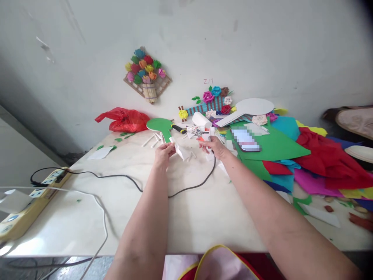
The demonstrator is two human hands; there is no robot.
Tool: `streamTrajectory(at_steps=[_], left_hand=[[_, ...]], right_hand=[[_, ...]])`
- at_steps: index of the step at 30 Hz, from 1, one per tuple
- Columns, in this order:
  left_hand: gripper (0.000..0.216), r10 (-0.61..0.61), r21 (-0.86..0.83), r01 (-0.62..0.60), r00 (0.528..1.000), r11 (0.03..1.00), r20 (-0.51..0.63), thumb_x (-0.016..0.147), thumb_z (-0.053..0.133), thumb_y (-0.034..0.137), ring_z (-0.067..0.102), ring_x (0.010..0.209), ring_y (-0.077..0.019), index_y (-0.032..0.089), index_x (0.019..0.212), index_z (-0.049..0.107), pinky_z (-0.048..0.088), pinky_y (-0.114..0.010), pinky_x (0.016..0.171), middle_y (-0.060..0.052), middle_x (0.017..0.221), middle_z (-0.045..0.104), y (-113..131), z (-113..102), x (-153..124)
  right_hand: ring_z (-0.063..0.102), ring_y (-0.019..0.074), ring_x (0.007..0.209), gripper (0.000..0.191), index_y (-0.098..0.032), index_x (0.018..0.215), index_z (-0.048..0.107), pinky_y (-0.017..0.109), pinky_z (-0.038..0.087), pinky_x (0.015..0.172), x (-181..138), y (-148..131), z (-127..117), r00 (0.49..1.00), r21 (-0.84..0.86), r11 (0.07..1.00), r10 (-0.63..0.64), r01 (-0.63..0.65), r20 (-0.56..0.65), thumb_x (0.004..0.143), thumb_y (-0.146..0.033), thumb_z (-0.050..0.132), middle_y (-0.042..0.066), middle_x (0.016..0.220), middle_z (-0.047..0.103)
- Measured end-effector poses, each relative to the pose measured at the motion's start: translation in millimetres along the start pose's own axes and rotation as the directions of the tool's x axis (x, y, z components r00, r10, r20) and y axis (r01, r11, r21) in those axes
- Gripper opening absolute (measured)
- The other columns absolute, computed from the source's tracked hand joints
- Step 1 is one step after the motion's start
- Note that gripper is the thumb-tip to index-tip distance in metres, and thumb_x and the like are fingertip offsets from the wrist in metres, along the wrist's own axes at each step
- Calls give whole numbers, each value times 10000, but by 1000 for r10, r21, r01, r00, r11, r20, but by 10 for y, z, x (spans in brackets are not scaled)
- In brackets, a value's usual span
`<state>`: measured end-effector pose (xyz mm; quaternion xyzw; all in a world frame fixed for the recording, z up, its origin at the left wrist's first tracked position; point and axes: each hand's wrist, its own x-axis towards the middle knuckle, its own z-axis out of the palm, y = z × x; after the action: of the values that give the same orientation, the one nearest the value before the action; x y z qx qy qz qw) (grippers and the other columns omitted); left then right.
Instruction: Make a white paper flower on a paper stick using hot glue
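Well to the left of the green paddle-shaped piece (pixel 159 126), and nearer the person, a yellow power strip (pixel 48 198) lies along the table (pixel 116 217). A black cord (pixel 110 175) runs from it, passing in front of the paddle-shaped piece. Left of that piece, a white paper scrap (pixel 100 153) lies among small green leaves, and just beside its round end sits a crumpled red plastic bag (pixel 129 120). On the wall above it hangs a bouquet of colourful paper flowers (pixel 145 68). Thin white rolls (pixel 149 140) lie beside its handle.

Just in front of that handle, the left hand (pixel 164 153) pinches a folded white strip (pixel 180 151) between thumb and fingers. Right of the paddle-shaped piece, a black-and-yellow handle (pixel 177 128) lies close by. Farther right, the right hand (pixel 217 147) is curled around a white corded tool (pixel 211 133) with an orange part, its exact shape partly hidden by the fingers. Behind it, also right of the paddle-shaped piece, stands a striped, flower-trimmed panel (pixel 208 107). Well to the right come a phone (pixel 246 140) on green sheets (pixel 279 146) and crumpled red material (pixel 323 155).
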<state>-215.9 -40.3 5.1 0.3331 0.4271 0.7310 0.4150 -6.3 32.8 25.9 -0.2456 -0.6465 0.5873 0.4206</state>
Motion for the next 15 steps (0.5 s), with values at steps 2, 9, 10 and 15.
streamTrajectory(at_steps=[2, 9, 10, 15], left_hand=[[301, -19, 2, 19, 999, 1000, 31, 498, 790, 321, 519, 508, -75, 119, 633, 613, 465, -247, 610, 7, 559, 567, -18, -25, -12], [295, -41, -34, 44, 995, 998, 88, 509, 789, 328, 549, 540, -83, 128, 656, 629, 463, -239, 614, 3, 596, 584, -48, -60, -11], [295, -44, -39, 48, 995, 998, 87, 505, 792, 325, 551, 539, -83, 129, 653, 628, 462, -236, 612, 3, 597, 587, -50, -61, -13], [292, -58, -95, 62, 997, 994, 47, 473, 809, 288, 558, 530, -90, 136, 642, 625, 459, -231, 574, 4, 592, 604, -61, -60, -7]], right_hand=[[423, 70, 385, 334, -109, 761, 617, 223, 312, 370, -46, 2, 32, 999, 7, 1000, 10, -10, 43, 590, -389, 679, 17, 593, 594], [436, 64, 364, 317, -115, 657, 611, 236, 340, 409, -117, -7, 124, 998, -66, 998, -6, 10, 56, 641, -429, 651, 20, 597, 608], [433, 60, 362, 323, -117, 645, 608, 236, 339, 416, -129, -4, 135, 999, -81, 997, -7, 11, 50, 653, -438, 640, 21, 600, 611], [426, 56, 359, 339, -123, 711, 623, 236, 328, 428, -182, -7, 165, 998, -123, 992, -1, 9, 69, 673, -460, 614, 14, 604, 615]])
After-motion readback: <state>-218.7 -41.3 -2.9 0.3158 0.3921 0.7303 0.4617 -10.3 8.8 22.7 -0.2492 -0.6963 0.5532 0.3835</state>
